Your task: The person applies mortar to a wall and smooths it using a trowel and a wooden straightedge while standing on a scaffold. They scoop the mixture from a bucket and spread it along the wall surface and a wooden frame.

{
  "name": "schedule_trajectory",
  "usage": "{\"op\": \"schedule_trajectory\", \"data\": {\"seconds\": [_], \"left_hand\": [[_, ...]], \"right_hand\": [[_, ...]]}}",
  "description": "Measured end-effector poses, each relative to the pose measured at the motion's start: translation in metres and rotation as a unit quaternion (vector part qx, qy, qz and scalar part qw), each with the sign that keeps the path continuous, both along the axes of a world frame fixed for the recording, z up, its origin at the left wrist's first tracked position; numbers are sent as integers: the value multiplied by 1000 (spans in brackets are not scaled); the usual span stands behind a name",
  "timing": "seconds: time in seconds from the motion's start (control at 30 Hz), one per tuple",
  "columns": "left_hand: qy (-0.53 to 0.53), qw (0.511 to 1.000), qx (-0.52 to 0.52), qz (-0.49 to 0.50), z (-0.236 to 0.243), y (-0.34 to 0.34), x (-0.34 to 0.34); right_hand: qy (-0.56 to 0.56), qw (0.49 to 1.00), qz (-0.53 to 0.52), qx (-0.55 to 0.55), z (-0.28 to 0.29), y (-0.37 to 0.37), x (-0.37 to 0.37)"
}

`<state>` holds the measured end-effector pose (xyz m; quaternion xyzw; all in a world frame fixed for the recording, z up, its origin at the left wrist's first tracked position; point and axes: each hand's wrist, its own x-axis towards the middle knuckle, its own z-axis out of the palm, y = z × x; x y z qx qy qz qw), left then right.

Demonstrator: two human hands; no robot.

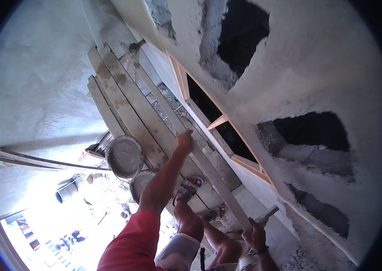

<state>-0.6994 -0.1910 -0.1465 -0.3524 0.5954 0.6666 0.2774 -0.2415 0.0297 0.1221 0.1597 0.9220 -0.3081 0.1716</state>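
Observation:
A long, narrow, straight grey-beige board (213,174) runs diagonally above the scaffold planks. My left hand (184,141), at the end of a red-sleeved arm, is closed around its middle stretch. Lower down, my right hand (255,237) grips the near end of the same board, with a dark band at the wrist. Just past that hand juts a short dark bar (270,214); whether I touch it is unclear. Left of my left forearm sits a round bucket of grey mortar (125,156), and a second bucket (142,183) is partly hidden behind the forearm.
My sandalled feet (188,186) stand on raised wooden scaffold planks (130,101). To the right rises a plastered wall (299,86) with rough dark openings and a wooden window frame (220,121). Far below at left lies a bright floor with a pipe piece (67,192). Loose strips (42,161) project leftward.

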Motion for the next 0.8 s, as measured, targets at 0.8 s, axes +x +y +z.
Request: {"op": "schedule_trajectory", "data": {"seconds": [0.8], "left_hand": [[-213, 969, 117, 38, 342, 75, 245]], "right_hand": [[-297, 934, -166, 111, 387, -17, 172]]}}
